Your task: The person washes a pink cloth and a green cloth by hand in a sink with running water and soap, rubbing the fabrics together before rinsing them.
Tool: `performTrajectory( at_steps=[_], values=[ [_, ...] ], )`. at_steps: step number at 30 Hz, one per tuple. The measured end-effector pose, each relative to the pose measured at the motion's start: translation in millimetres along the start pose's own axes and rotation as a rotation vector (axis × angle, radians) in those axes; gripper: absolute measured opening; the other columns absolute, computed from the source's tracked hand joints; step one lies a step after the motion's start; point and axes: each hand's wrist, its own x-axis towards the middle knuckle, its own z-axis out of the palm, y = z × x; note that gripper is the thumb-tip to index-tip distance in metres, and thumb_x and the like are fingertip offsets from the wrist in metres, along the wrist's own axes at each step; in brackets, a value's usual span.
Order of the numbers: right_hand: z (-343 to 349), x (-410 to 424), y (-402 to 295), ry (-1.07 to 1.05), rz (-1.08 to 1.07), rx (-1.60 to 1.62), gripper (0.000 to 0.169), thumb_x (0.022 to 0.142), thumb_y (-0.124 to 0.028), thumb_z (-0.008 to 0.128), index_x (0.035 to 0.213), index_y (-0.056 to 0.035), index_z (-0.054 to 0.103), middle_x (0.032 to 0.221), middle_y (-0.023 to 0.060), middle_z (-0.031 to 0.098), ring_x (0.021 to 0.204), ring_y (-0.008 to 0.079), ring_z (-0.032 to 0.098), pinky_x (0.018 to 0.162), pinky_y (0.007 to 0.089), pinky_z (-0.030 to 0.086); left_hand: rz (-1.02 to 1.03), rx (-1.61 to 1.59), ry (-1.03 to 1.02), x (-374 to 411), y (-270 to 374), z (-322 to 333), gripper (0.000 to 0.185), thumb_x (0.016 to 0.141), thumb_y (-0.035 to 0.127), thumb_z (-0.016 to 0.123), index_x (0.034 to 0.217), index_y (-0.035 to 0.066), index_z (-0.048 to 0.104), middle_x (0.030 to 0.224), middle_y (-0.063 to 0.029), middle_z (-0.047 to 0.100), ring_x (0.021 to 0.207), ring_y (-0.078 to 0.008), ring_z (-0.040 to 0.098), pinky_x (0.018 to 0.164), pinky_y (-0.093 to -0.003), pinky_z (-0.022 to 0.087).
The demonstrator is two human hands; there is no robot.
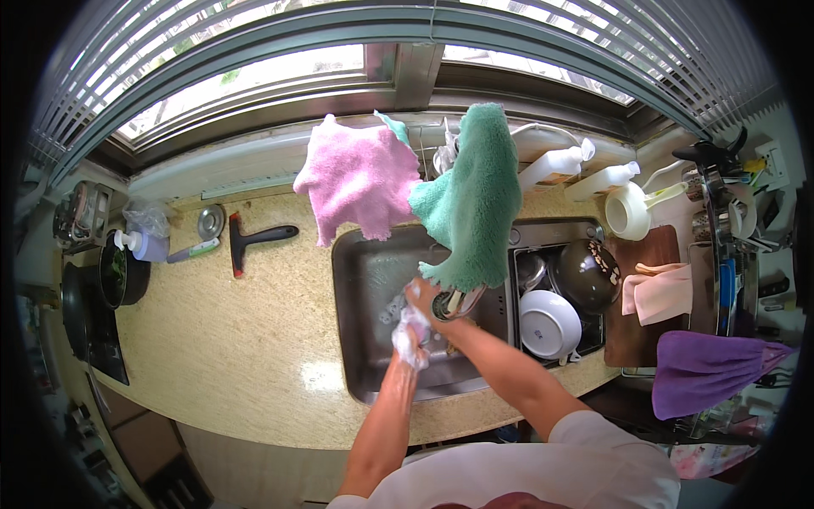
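Over a stainless steel sink basin point(372, 254), my left hand point(410, 340) is covered in white soap lather. My right hand point(425, 298) touches it at the fingers, just beneath a green towel point(486, 191). Any small thing between the two hands is hidden by lather. Near my right wrist a round metal part, possibly of the faucet, shows below the green towel. A pink towel point(362, 175) hangs behind the basin, left of the green one. Some foam lies on the basin floor beside my fingers.
Right of the basin, a rack holds a white bowl point(550, 324) and a dark wok-like pan point(588, 275). A wooden cutting board point(626, 347) bears a pink cloth point(664, 296). On the left counter lie a squeegee point(267, 235) and a green-handled knife point(202, 249), near a soap pump bottle point(149, 247).
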Motion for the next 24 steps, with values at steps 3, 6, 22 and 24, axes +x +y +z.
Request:
performTrajectory(
  at_steps=[3, 6, 22, 24],
  values=[
    [3.7, 9.6, 109.5, 0.040, 0.102, -0.019, 0.035, 0.091, -0.038, 0.058, 0.087, -0.0031, 0.061, 0.077, 0.0107, 0.064, 0.072, 0.0238, 0.062, 0.064, 0.0377, 0.047, -0.041, 0.100, 0.013, -21.4, -12.0, 38.8, 0.030, 0.100, 0.043, 0.043, 0.101, 0.019, 0.060, 0.081, 0.0019, 0.063, 0.056, -0.0099, 0.052, 0.040, -0.0215, 0.040],
    [3.1, 8.1, 117.8, 0.024, 0.172, 0.159, 0.037, 0.090, -0.041, 0.061, 0.093, -0.0044, 0.063, 0.079, 0.0059, 0.065, 0.072, 0.0158, 0.062, 0.063, 0.0326, 0.047, 0.097, -0.069, 0.053, 4.2, 0.5, 25.9, 0.039, 0.101, 0.043, 0.039, 0.112, 0.011, 0.058, 0.106, -0.0048, 0.066, 0.094, -0.0215, 0.064, 0.074, -0.0359, 0.055],
    [-51.3, -65.8, -110.0, -0.250, -0.178, -0.037, 0.023, 0.081, -0.023, 0.063, 0.097, -0.0073, 0.056, 0.095, 0.0209, 0.063, 0.084, 0.0423, 0.062, 0.066, 0.0512, 0.048, -0.208, 0.188, -0.377, 46.2, 30.6, -12.5, 0.052, 0.097, 0.046, 0.045, 0.133, 0.009, 0.047, 0.125, -0.0132, 0.059, 0.113, -0.0289, 0.057, 0.096, -0.0458, 0.047],
    [-43.5, -68.8, -119.2, -0.201, -0.129, -0.125, 0.021, 0.082, -0.023, 0.062, 0.093, -0.0065, 0.056, 0.092, 0.0212, 0.063, 0.082, 0.0423, 0.062, 0.065, 0.0510, 0.048, -0.168, 0.175, -0.319, 41.8, 21.7, -7.7, 0.049, 0.097, 0.044, 0.046, 0.132, 0.010, 0.048, 0.123, -0.0117, 0.060, 0.109, -0.0282, 0.058, 0.092, -0.0441, 0.048]
  ],
)
